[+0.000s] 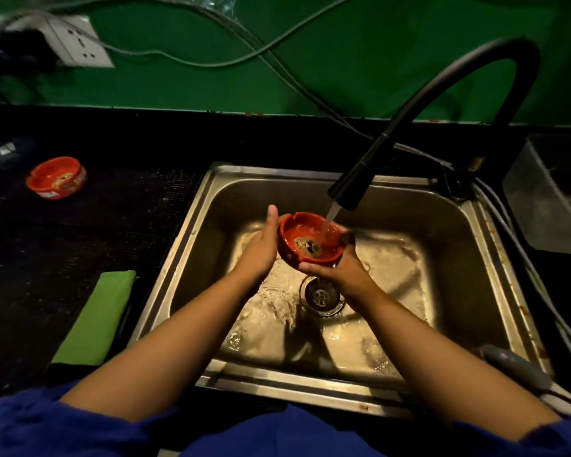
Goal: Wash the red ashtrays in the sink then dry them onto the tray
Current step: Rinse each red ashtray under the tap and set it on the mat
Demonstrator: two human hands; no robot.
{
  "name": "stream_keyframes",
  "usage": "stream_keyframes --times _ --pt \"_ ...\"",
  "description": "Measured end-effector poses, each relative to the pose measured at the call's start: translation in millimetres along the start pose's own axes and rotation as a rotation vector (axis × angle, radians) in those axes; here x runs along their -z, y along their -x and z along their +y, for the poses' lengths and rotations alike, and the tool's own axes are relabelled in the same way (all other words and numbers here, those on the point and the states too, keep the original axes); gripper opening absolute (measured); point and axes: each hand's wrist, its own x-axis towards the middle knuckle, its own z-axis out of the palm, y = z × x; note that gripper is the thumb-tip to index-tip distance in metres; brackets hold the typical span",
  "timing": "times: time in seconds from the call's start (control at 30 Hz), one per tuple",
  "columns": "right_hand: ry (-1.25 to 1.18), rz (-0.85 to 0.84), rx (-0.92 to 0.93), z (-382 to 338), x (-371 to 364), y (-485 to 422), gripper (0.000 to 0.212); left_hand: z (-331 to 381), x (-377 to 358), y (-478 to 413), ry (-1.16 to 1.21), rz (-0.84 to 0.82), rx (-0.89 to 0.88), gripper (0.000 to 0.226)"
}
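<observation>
— Blue sleeves at six o'clock are mine, and from there both forearms reach out over the steel sink.

— What are your hands doing?

— My right hand cups the red ashtray from underneath, fingers curled round its far side. My left hand lies flat against its nine o'clock wall, fingers together, thumb up. I hold it above the drain, near the basin's middle, tilted slightly toward me.

— How will it handle?

— Hard and glossy, I judge, so slippery when wet and likely to chip if it drops on steel. The notched rim and thick wall give the best hold, a palm beneath it.

— Where is the water?

— It runs from the black faucet at one o'clock straight into the bowl, onto dark residue at the bottom.

— Any room to move?

— Plenty inside the basin; the spout hangs close over the ashtray's far edge, so I'd lift out toward nine o'clock. A green cloth lies at eight o'clock on the dark counter. Farther off, at ten o'clock, a second ashtray waits, well apart.
</observation>
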Motion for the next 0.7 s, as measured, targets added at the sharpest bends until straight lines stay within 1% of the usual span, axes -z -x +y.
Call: stream_keyframes --times 0.1,0.17,0.23,0.3,0.37,0.4,0.43,0.47,0.5,0.57,0.6,0.63,0.7 --pt "0.227 0.08 0.174 -13.0 4.4 -4.9 0.101 -4.2 3.9 -12.1 0.056 -0.01 0.053 0.069" --pt "0.388 0.091 0.225 -23.2 13.7 -8.8 0.105 -7.2 -3.2 -14.7 0.144 -0.048 0.094 0.072" --pt "0.486 0.039 0.203 -34.7 24.6 -12.5 0.104 -11.5 -14.4 -12.4 0.231 -0.089 0.145 0.074" --pt "0.515 -0.041 0.074 -47.8 36.7 -15.9 0.097 -17.0 -26.3 -7.7 0.26 -0.139 0.206 0.075" --pt "0.459 -0.12 -0.122 -55.2 50.3 -19.7 0.091 -23.6 -34.3 -3.6 0.236 -0.188 0.246 0.075" --pt "0.422 -0.138 -0.211 -55.5 56.1 -21.3 0.098 -25.5 -36.0 -2.0 0.22 -0.195 0.261 0.076" --pt "0.383 -0.131 -0.283 -54.4 60.0 -21.7 0.108 -25.8 -36.5 -0.4 0.198 -0.185 0.272 0.077" --pt "0.331 -0.12 -0.338 -52.0 61.6 -20.5 0.113 -26.0 -35.7 0.3 0.169 -0.158 0.272 0.08" --pt "0.254 -0.122 -0.369 -48.0 61.6 -17.7 0.107 -26.5 -34.0 0.1 0.134 -0.12 0.255 0.084" --pt "0.046 -0.151 -0.387 -37.1 56.1 -11.0 0.08 -24.3 -29.3 -0.4 0.069 -0.032 0.188 0.091" --pt "-0.051 -0.154 -0.391 -31.4 52.0 -8.6 0.072 -22.0 -25.7 -1.0 0.056 0.009 0.146 0.091" --pt "-0.12 -0.158 -0.381 -26.5 46.9 -6.7 0.069 -19.0 -21.7 -1.6 0.052 0.047 0.106 0.088" --pt "-0.194 -0.171 -0.317 -16.0 35.3 -6.9 0.075 -13.4 -14.0 -3.3 0.047 0.108 0.028 0.076"
